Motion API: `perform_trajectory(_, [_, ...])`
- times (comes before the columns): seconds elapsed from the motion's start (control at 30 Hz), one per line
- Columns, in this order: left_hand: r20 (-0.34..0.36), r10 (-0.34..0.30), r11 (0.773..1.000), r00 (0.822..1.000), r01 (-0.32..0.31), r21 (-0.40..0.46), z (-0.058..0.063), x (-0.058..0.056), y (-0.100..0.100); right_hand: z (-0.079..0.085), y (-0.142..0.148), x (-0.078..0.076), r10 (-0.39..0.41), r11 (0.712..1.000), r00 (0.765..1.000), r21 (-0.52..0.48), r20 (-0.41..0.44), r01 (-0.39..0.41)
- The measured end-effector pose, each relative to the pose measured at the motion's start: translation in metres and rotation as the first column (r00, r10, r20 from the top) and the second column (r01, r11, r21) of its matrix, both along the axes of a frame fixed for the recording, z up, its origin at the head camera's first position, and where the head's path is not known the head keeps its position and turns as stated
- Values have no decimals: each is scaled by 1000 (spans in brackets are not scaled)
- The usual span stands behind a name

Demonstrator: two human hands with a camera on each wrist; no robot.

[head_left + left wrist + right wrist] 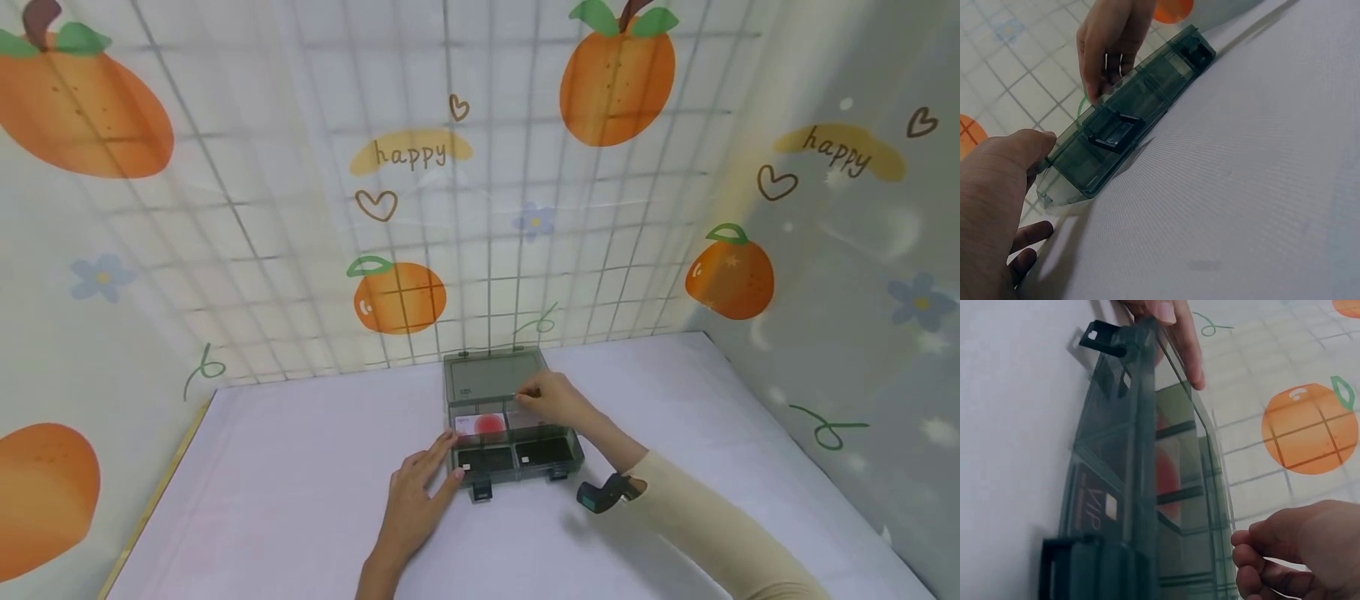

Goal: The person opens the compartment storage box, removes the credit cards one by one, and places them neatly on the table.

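Note:
A translucent dark green plastic storage case [517,477] lies on the table, its lid [495,377] raised toward the back. Black cards [486,460] with a small pale square fill the two front compartments; one reads "VIP" in the right wrist view. A white card with a red circle [480,424] lies in the back left compartment. My left hand [416,492] holds the case's front left corner between thumb and fingers. Over the back right compartment, my right hand [557,398] has thumb and fingertips together near the lid; whether something thin is between them cannot be told.
The white-covered table [315,483] extends on both sides of the case. A patterned curtain [487,183] with oranges and grid lines hangs close behind the lid. Two dark latches [482,492] stick out at the case's front. A black device [603,493] is on my right wrist.

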State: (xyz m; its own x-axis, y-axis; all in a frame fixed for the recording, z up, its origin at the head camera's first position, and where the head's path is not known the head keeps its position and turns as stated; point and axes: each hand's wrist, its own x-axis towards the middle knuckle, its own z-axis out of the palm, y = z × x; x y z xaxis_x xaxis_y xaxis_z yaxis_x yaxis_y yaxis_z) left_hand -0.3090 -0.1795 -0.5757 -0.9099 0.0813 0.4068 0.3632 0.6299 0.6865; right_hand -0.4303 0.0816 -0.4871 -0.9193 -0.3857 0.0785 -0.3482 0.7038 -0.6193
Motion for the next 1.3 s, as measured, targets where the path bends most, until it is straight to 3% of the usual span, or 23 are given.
perform_trajectory(0.27, [9,8,1000,1000,-8,-12,-1,-1,0,-9,-8,1,120,993,993,6,-9,-120])
perform_trajectory(0.67, [-11,-5,1000,1000,5,-8,-1,0,5,-12,-18,5,110,991,992,71,58,-114])
perform_trajectory(0.87, [-24,-5,1000,1000,4,-12,3,0,3,-13,-22,5,117,988,993,101,11,-118])
perform_trajectory(1.3, [-6,-6,1000,1000,6,-23,0,-1,-2,-17,-28,14,97,990,993,108,-68,-90])
